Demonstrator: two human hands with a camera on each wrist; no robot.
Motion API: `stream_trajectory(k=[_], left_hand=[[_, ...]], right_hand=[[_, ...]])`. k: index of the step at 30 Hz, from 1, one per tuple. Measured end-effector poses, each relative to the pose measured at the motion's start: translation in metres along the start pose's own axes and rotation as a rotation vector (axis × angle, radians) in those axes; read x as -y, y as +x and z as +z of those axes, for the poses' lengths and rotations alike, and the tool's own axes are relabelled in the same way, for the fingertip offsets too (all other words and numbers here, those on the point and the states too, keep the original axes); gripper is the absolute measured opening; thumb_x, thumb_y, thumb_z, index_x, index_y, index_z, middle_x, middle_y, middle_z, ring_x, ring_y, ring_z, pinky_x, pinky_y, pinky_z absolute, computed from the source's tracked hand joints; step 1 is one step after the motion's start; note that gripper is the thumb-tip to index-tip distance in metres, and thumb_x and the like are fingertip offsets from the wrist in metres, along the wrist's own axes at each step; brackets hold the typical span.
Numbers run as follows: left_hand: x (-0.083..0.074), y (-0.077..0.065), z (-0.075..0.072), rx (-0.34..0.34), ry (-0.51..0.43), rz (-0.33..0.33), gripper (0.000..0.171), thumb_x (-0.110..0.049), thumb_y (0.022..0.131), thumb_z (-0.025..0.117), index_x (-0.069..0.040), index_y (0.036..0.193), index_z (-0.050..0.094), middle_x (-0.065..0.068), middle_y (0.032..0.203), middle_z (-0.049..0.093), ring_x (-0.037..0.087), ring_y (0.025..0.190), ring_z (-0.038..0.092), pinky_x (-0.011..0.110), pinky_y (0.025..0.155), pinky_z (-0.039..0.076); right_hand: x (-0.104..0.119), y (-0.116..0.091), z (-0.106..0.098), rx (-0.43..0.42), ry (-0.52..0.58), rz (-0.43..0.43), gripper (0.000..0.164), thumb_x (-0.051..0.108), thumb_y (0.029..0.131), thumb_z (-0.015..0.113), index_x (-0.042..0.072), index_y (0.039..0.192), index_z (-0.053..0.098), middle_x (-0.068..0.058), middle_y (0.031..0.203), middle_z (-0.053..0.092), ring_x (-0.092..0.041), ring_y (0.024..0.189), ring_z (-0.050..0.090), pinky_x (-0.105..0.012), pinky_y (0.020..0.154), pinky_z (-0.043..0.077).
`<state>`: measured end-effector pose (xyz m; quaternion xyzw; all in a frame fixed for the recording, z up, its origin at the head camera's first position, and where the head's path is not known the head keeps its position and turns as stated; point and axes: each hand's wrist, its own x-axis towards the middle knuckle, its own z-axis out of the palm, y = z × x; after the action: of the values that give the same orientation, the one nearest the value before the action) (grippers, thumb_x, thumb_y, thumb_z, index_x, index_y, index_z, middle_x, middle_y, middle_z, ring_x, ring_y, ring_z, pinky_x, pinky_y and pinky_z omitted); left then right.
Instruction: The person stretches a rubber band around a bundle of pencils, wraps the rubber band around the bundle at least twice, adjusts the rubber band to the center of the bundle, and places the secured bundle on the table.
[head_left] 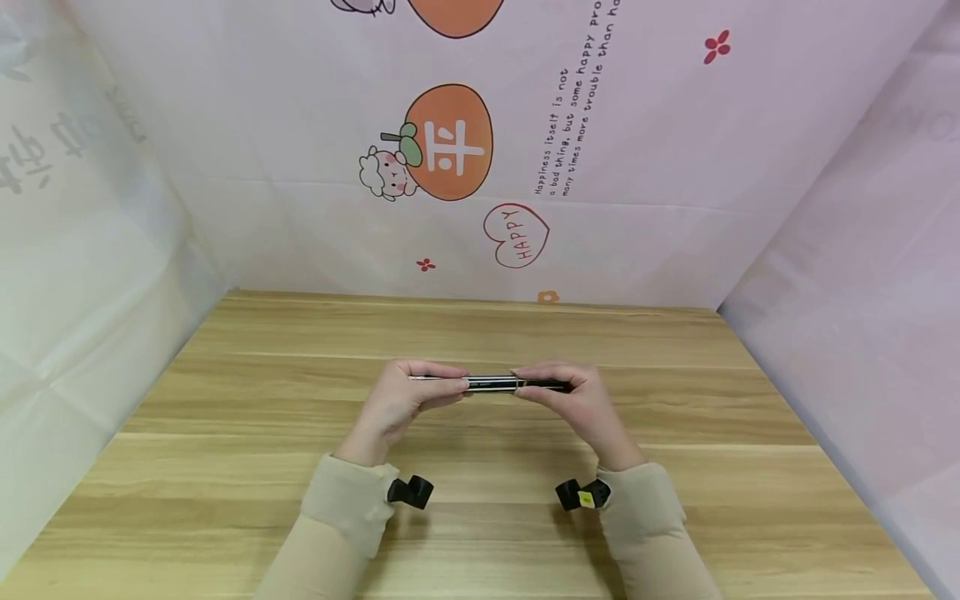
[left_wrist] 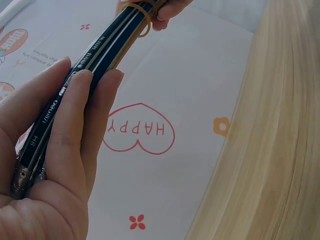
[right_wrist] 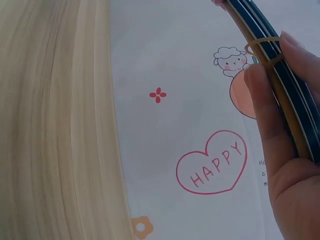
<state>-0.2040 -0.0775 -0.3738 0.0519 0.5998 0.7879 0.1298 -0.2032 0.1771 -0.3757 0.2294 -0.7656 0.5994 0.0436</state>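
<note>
Both hands hold a bundle of dark pencils (head_left: pixel 491 383) level above the table, one at each end. In the left wrist view the pencils (left_wrist: pixel 102 52) show white stripes, small lettering and an "HB" mark. A yellowish rubber band (left_wrist: pixel 148 21) loops around the bundle, with part of it standing loose from the side. My left hand (head_left: pixel 397 400) pinches the left end between thumb and fingers. My right hand (head_left: pixel 581 404) grips the other end, its thumb and fingertips right at the rubber band (right_wrist: pixel 274 62). One brownish-yellow pencil side (right_wrist: pixel 290 112) shows in the right wrist view.
The wood-grain table (head_left: pixel 487 542) spreads beneath the hands. A white printed sheet (head_left: pixel 300 233) with cartoon fruit, lettering and a red heart rises behind it. Pale sheets (head_left: pixel 82 292) hang along both sides. Each sleeve cuff carries a small black camera (head_left: pixel 412 492).
</note>
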Motion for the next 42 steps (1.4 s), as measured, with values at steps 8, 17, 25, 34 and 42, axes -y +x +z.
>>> stream_trajectory(k=[8,17,25,34,42], left_hand=[[-0.002,0.0,0.001,-0.001,-0.01,-0.005,0.015,0.007,0.081,0.075,0.003,0.096,0.077,0.012,0.099,0.076,0.02,0.087,0.075,0.031,0.085,0.063],[-0.006,-0.003,-0.002,-0.013,-0.02,-0.012,0.014,0.008,0.082,0.075,-0.001,0.092,0.078,0.012,0.099,0.076,0.018,0.085,0.075,0.031,0.084,0.063],[0.001,-0.002,0.005,-0.027,-0.001,-0.032,0.014,0.006,0.079,0.078,0.002,0.092,0.078,0.013,0.096,0.076,0.019,0.084,0.075,0.032,0.084,0.063],[0.004,-0.001,0.01,-0.002,0.039,-0.002,0.02,0.004,0.079,0.078,0.008,0.098,0.075,0.015,0.097,0.076,0.018,0.083,0.075,0.032,0.084,0.063],[0.002,-0.001,0.012,0.0,0.045,-0.011,0.022,0.004,0.08,0.078,0.01,0.101,0.073,0.013,0.097,0.076,0.017,0.083,0.075,0.032,0.084,0.063]], right_hand=[[0.002,0.0,-0.005,0.046,0.013,0.04,0.031,0.008,0.083,0.079,-0.001,0.112,0.074,-0.006,0.113,0.074,-0.009,0.097,0.07,-0.023,0.079,0.062],[0.003,-0.001,-0.011,0.045,-0.039,0.169,0.031,0.015,0.081,0.082,0.001,0.109,0.075,-0.002,0.105,0.075,-0.008,0.085,0.068,-0.021,0.072,0.06],[0.007,-0.001,0.005,0.09,-0.197,-0.092,0.023,0.011,0.081,0.081,0.004,0.103,0.078,-0.013,0.102,0.076,-0.008,0.083,0.07,-0.021,0.066,0.061],[0.008,0.0,0.012,0.082,-0.443,-0.328,0.024,0.012,0.078,0.083,0.007,0.101,0.08,-0.007,0.098,0.077,-0.014,0.087,0.074,-0.019,0.067,0.062],[0.01,-0.002,0.008,0.077,-0.435,-0.27,0.031,0.017,0.079,0.084,0.007,0.107,0.078,-0.005,0.101,0.077,-0.007,0.082,0.07,-0.018,0.064,0.059]])
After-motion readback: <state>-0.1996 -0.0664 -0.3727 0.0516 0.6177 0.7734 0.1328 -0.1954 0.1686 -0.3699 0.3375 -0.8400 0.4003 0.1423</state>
